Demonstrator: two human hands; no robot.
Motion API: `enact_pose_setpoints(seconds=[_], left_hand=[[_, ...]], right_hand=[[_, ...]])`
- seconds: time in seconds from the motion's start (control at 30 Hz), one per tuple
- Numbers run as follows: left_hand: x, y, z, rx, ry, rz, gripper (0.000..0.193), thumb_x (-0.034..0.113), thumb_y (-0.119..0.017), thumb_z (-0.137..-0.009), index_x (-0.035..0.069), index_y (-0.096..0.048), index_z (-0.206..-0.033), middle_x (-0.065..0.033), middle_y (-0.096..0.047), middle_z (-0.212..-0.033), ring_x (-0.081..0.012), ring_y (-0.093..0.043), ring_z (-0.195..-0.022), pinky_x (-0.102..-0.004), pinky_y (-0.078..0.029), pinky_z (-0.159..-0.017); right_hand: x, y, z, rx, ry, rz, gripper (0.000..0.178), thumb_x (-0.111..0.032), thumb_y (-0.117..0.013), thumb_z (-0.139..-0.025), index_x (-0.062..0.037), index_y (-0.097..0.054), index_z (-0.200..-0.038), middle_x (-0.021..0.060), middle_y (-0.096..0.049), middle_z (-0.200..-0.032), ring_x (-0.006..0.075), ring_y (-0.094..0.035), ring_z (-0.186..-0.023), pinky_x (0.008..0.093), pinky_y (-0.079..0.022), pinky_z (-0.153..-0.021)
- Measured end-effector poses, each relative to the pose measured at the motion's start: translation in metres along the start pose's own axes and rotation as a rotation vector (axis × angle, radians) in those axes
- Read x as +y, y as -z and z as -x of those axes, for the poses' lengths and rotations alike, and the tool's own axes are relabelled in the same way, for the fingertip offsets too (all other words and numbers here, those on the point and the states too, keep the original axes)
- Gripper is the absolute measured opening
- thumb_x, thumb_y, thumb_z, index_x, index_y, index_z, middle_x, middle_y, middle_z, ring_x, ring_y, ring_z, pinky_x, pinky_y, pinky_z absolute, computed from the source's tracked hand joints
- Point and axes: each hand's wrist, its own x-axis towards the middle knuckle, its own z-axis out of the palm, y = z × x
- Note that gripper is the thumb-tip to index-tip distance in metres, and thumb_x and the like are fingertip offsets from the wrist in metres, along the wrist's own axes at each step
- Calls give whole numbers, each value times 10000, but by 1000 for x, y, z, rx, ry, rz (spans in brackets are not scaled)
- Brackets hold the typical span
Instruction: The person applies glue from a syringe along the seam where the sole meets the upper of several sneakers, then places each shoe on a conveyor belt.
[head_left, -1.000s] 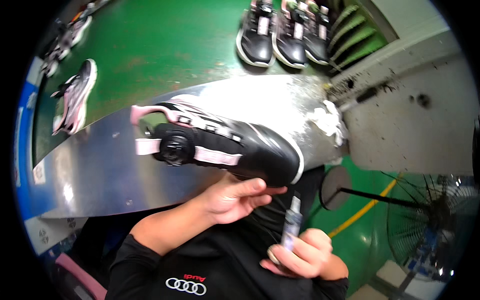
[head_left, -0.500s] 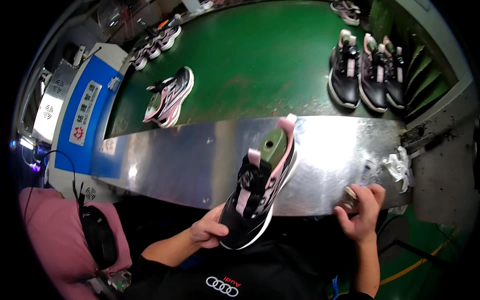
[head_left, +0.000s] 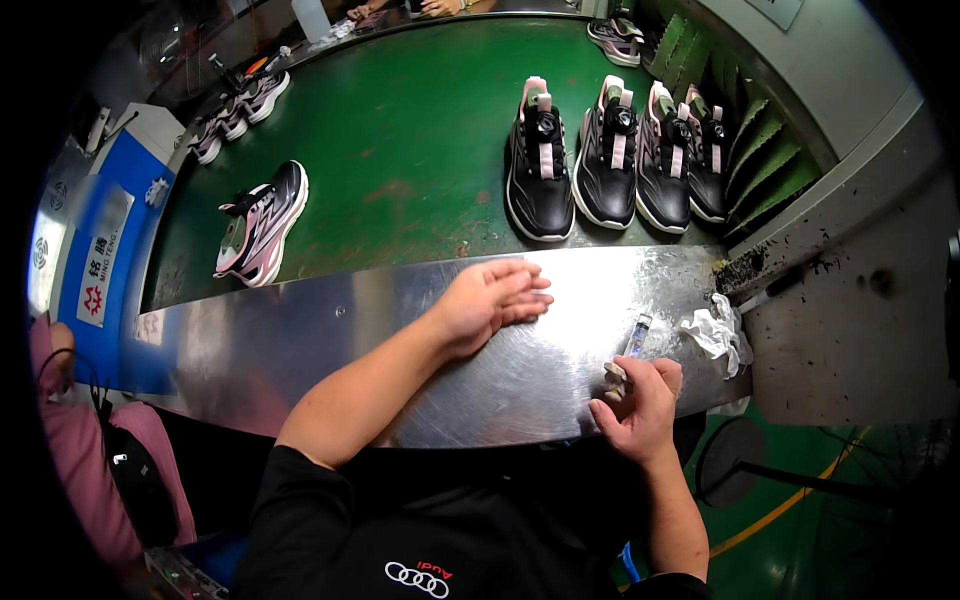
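Observation:
My left hand (head_left: 492, 303) hovers over or rests on the metal ledge (head_left: 400, 330), its fingers stretched out with nothing in them. Just beyond it stands a black sneaker (head_left: 541, 190) with a pink tongue strip and a lace dial, at the left end of a row of several matching shoes on the green surface. Between the thumb and fingers of my right hand (head_left: 642, 405) is a small beige-grey piece (head_left: 615, 380); its kind is unclear. Right beside those fingers lies a slim clear object with a dark and blue print (head_left: 638, 335).
Crumpled white tissue (head_left: 718, 330) lies at the ledge's right end. One sneaker (head_left: 264, 225) rests farther left on the green surface (head_left: 400, 130), with more shoes (head_left: 240, 110) behind. A blue and white machine housing (head_left: 120, 230) borders the left, green flaps (head_left: 760, 150) the right.
The black sneaker has left my left hand and now stands at the row's left end. That hand has opened. My right hand still holds the small piece; the view has shifted.

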Motion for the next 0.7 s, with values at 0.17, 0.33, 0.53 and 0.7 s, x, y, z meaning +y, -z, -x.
enact_pose_setpoints(seconds=[0.17,0.33,0.53,0.7], left_hand=[[-25,14,30,-65,-124,-210,222,129,-472,-955,-50,-602,-959,-146,-647,-961,-178,-616,-875,-299,-497,-819],[-23,14,31,-41,-65,-102,233,142,-444,-966,-34,-589,-913,-159,-646,-955,-196,-622,-853,-309,-503,-817],[30,98,70,290,-307,157,206,212,-465,-961,18,-519,-914,-101,-560,-828,-252,-616,-839,-320,-535,-702],[68,223,135,723,-448,206,494,516,-493,-898,21,-490,-906,-118,-566,-786,-296,-618,-803,-323,-545,-705]], right_hand=[[-4,-3,-4,-2,36,37,505,-237,-775,-574,-74,-615,-1024,49,-626,-896,257,-475,-842,351,-381,-792],[-1,-2,-2,0,22,38,512,-236,-773,-567,-58,-612,-1020,62,-626,-901,267,-481,-840,362,-392,-790],[-3,-4,-4,-15,54,30,499,-227,-758,-589,-53,-600,-1029,83,-623,-911,295,-502,-854,382,-395,-800],[-3,-1,-1,39,34,-38,503,-214,-744,-601,-19,-586,-1036,110,-587,-893,302,-479,-828,385,-394,-764]])
